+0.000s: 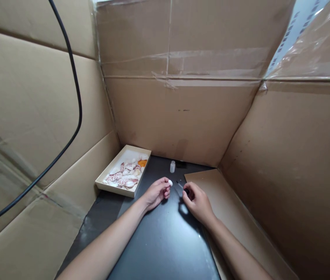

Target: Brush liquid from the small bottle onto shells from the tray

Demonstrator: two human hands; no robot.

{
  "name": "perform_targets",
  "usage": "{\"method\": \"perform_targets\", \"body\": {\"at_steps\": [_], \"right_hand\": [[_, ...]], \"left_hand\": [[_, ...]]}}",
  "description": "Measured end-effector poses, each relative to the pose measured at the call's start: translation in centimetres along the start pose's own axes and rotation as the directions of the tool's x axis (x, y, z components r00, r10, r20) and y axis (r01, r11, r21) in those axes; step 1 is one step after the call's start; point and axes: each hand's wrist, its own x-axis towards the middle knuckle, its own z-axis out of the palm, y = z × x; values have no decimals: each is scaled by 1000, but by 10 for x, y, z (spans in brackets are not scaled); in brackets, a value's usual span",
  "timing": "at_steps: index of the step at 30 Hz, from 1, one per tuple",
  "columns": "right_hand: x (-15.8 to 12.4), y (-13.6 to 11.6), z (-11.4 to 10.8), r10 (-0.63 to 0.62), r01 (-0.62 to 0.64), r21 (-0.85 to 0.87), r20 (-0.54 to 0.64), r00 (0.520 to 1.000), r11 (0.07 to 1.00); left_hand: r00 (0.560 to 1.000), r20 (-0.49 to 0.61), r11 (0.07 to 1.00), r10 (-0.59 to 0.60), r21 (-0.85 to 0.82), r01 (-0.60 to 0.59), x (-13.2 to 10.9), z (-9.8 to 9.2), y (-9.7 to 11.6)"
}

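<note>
Between the thumb and fingertips of my left hand (157, 194) is a small white shell (170, 182). My right hand (197, 200) is closed around the dark cap of a thin applicator brush (180, 185). The brush's stem points up and left toward the shell, a short gap away from it. Behind both hands, a small whitish bottle (172, 167) stands upright on the dark tabletop (159, 241). No cap shows on its neck.
To the left, a shallow cream-coloured box (115, 190) holds several seashells, some striped, and an orange piece. A flat cardboard sheet (226, 202) lies on the right. Cardboard walls (176, 116) enclose the table, and a black cable (79, 97) hangs at the left.
</note>
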Motion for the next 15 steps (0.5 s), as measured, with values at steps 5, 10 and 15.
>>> {"method": "perform_targets", "body": {"at_steps": [5, 10, 15], "right_hand": [[-5, -1, -2, 89, -83, 163, -32, 995, 983], [-9, 4, 2, 139, -164, 323, 99, 985, 932], [-7, 7, 4, 114, -135, 330, 84, 990, 934]], "left_hand": [[1000, -19, 1000, 13, 15, -12, 0, 2, -2], [996, -69, 998, 48, -25, -50, 1, 3, -4], [994, -98, 993, 55, -103, -66, 1, 3, -3]]}}
